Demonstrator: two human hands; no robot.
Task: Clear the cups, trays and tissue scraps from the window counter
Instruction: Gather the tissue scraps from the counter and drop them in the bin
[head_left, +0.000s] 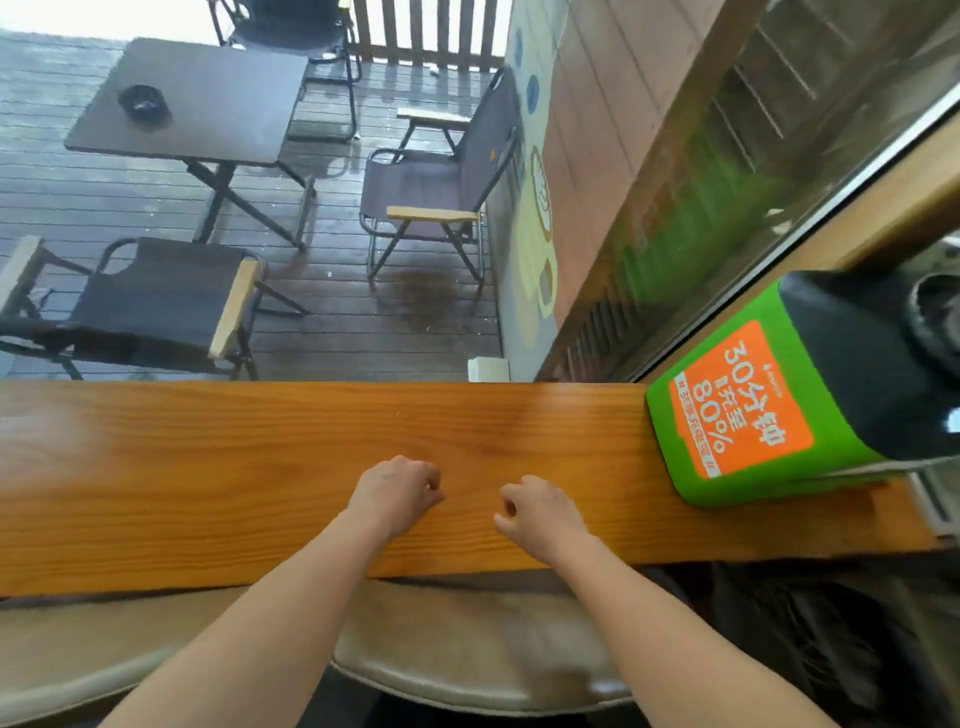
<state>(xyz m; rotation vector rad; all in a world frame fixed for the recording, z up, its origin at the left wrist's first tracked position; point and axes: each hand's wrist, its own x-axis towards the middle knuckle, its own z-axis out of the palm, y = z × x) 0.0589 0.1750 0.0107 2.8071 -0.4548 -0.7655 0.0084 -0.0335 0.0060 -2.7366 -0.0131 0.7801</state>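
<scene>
A long wooden window counter (208, 467) runs left to right below the glass. My left hand (397, 493) hovers over its middle with the fingers curled in loosely and nothing in them. My right hand (540, 512) is just to the right of it, also curled, and it holds nothing. The two hands are a short gap apart. I see no cups, trays or tissue scraps on the stretch of counter in view.
A green and black power-bank station (769, 415) with an orange label stands on the counter's right end. A padded stool seat (467, 649) is below the counter's near edge. Outside the glass are a dark table (208, 98) and folding chairs (431, 192).
</scene>
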